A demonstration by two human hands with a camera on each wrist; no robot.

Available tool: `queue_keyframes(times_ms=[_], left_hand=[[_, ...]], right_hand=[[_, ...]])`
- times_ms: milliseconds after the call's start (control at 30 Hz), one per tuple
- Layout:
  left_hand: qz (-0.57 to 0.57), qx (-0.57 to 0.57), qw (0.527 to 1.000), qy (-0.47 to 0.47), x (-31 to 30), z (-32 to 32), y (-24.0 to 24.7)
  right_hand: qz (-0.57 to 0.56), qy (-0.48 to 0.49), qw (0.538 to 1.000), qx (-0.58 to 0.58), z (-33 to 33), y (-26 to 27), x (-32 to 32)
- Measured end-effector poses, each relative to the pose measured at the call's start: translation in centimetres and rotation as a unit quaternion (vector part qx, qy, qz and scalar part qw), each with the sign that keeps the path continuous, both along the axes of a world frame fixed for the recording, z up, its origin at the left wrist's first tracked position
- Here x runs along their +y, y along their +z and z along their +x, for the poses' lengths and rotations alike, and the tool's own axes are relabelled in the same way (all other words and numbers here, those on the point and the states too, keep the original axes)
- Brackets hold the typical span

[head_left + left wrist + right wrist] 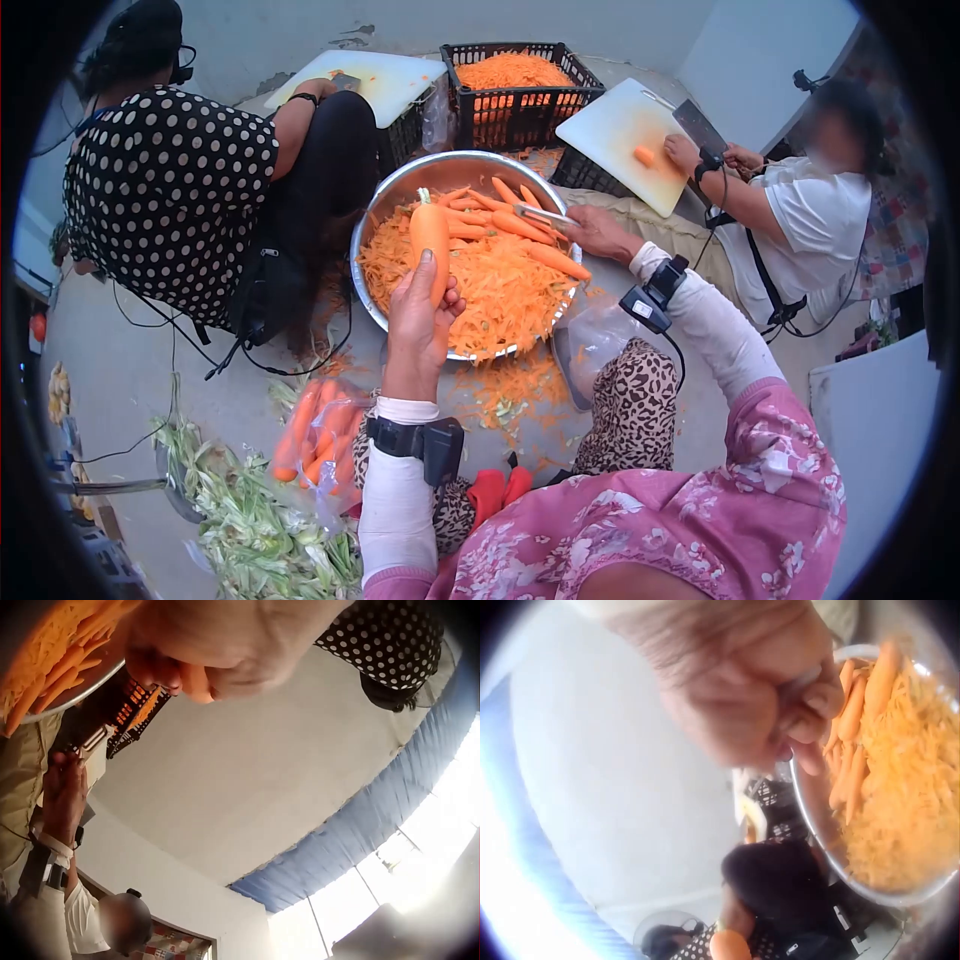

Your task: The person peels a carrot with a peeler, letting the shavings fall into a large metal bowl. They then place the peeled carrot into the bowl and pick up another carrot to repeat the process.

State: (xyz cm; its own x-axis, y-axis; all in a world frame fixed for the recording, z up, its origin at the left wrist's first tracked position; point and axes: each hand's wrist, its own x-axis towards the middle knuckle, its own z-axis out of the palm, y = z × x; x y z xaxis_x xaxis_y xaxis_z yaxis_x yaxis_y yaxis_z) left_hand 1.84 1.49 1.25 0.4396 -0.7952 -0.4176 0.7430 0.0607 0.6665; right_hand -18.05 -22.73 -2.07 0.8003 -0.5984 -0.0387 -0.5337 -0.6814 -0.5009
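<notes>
Left hand [415,322] grips thick, smooth orange carrot [430,238], pale stub [424,196] uppermost; right hand [604,234] holds metal peeler [543,214].

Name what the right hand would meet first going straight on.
Beyond its peeler, probably the whole carrots in the bowl; depth is unclear, so perhaps the carrot in the left hand instead.

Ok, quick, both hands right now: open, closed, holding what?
Left hand: closed, holding one whole carrot.
Right hand: closed, holding a metal peeler, its head apart from that carrot.
</notes>
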Motion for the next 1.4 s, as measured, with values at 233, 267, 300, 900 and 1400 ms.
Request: queue_keyframes(times_ms=[233, 267, 300, 900, 1400], left_hand=[[-0.055, -0.045, 0.997, -0.040, 0.5, -1.0, 0.8], [-0.065, -0.069, 0.994, -0.050, 0.4, -1.1, 1.1], [-0.063, -0.069, 0.995, -0.048, 0.5, -1.2, 1.3], [-0.194, 0.078, 0.963, -0.168, 0.4, -0.8, 2.2], [-0.164, -0.018, 0.981, -0.104, 0.6, -0.5, 2.1]], right_hand=[[0.131, -0.043, 0.974, -0.182, 4.3, 5.7, 5.5], [0.131, -0.041, 0.974, -0.182, 4.5, 6.5, 6.9], [0.175, -0.051, 0.948, -0.262, 4.5, 7.1, 8.4], [0.288, -0.063, 0.914, -0.278, 1.8, 6.8, 13.2], [0.132, 0.019, 0.921, -0.367, 5.5, 12.2, 12.1]])
